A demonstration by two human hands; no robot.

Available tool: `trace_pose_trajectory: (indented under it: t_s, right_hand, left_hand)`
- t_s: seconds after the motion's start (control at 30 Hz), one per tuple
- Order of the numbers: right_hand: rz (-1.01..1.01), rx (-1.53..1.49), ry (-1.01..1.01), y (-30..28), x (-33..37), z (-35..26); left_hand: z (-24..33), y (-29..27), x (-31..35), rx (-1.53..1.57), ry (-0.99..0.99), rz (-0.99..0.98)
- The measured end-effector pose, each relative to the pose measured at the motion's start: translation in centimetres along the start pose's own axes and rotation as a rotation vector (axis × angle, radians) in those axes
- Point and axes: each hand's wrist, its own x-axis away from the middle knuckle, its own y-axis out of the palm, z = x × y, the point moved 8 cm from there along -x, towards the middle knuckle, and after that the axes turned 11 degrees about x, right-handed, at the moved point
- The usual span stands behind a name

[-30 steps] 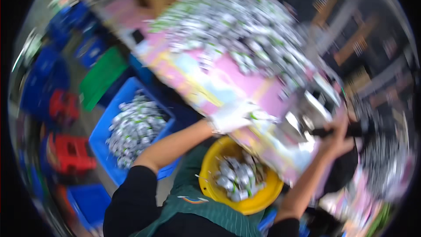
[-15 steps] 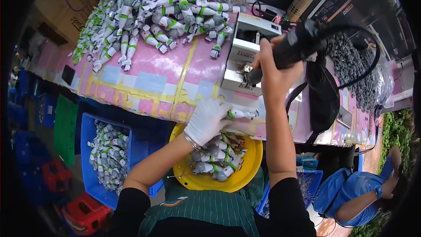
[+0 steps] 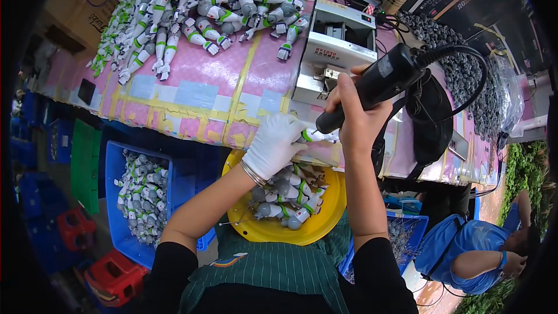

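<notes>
My left hand (image 3: 275,143), in a white glove, pins a white and green toy arm (image 3: 310,135) to the table's front edge with its fingers closed. Wrapped in my bare right hand (image 3: 363,110) is a black electric screwdriver (image 3: 385,75), slanting down to the left, its nose at the toy arm. The contact point is partly covered by the tool and fingers. Just behind my right hand stands a white metal box-shaped screw feeder (image 3: 337,52). Below my left wrist, a yellow basin (image 3: 237,225) holds several toy arms (image 3: 295,215).
A big heap of toy arms (image 3: 221,0) covers the back left of the pink taped table (image 3: 200,72). Small dark grey parts (image 3: 471,93) pile up at the right, beyond a black bag (image 3: 427,128). A blue bin (image 3: 116,215) of toy parts is at left; another person (image 3: 474,250) sits at right.
My right hand has brought the screwdriver from the screw feeder down and toward me, onto the toy arm. My left hand keeps its hold in nearly the same place.
</notes>
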Motion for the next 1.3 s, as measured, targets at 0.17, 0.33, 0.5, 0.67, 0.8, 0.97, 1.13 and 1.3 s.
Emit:
trace_pose_trajectory:
  t_s: [0.17,0.33,0.5,0.67,0.8,0.97,1.13,1.3]
  right_hand:
    - [-0.005,0.048,0.011,0.2,1.2,0.9]
    - [-0.052,0.045,-0.156,0.3,2.2,1.7]
    - [-0.075,0.042,-0.131,0.7,2.4,1.9]
    - [-0.053,0.051,-0.155,0.3,2.3,2.0]
    - [-0.027,0.033,-0.165,0.4,2.3,1.6]
    - [0.066,0.083,-0.183,0.3,2.9,2.0]
    - [0.233,0.134,-0.121,-0.1,3.2,0.5]
    - [0.055,0.01,-0.025,0.9,2.8,0.7]
  left_hand:
    - [-0.2,0.3,-0.1,0.015,-0.024,-0.035]
    - [-0.1,0.3,-0.1,0.013,-0.019,-0.06]
    - [-0.4,0.5,0.0,0.02,-0.041,-0.084]
    - [-0.5,0.6,-0.1,0.041,-0.056,-0.067]
    - [-0.1,0.1,-0.3,0.055,0.009,0.016]
    - [-0.3,-0.1,-0.2,0.025,-0.022,0.015]
    - [0.0,0.4,-0.4,0.039,0.048,0.022]
    - [-0.6,0.8,0.0,0.011,-0.004,-0.089]
